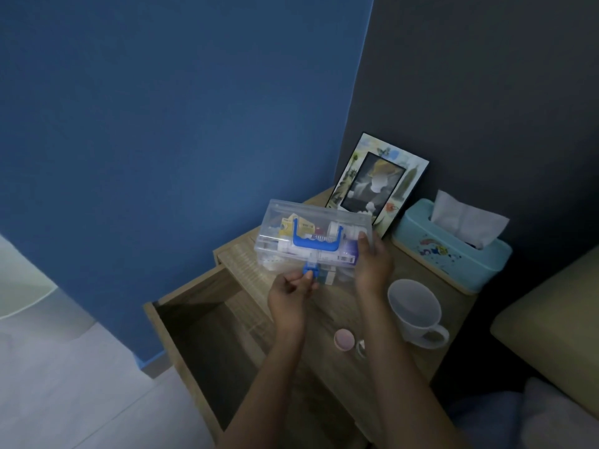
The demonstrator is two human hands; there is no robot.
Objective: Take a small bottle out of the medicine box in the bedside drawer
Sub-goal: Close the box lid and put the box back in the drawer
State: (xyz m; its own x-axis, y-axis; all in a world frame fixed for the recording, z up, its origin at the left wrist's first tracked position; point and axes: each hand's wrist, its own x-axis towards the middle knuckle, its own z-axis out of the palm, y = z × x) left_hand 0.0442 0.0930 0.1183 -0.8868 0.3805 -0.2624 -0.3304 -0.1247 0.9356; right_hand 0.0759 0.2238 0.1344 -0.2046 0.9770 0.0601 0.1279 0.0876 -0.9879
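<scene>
The left hand (pixel 288 293) pinches the blue latch (pixel 310 273) of the clear medicine box (pixel 285 217); the right hand (pixel 372 267) grips its right end. The labels (pixel 345 257) inside are too blurred to read.

Forearms extended, left hand (pixel 291 291) seemingly pinches the latch (pixel 311 271) of the medicine box (pixel 291 218), right hand (pixel 372 265) grips its end.

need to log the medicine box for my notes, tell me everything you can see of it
The medicine box is a clear plastic case with a blue carry handle on its lid and a blue front latch. Packets and white containers show through it. The lid looks shut. It is tilted toward the camera over the bedside table; the right hand grips its right end, the left hand pinches the latch.
</scene>
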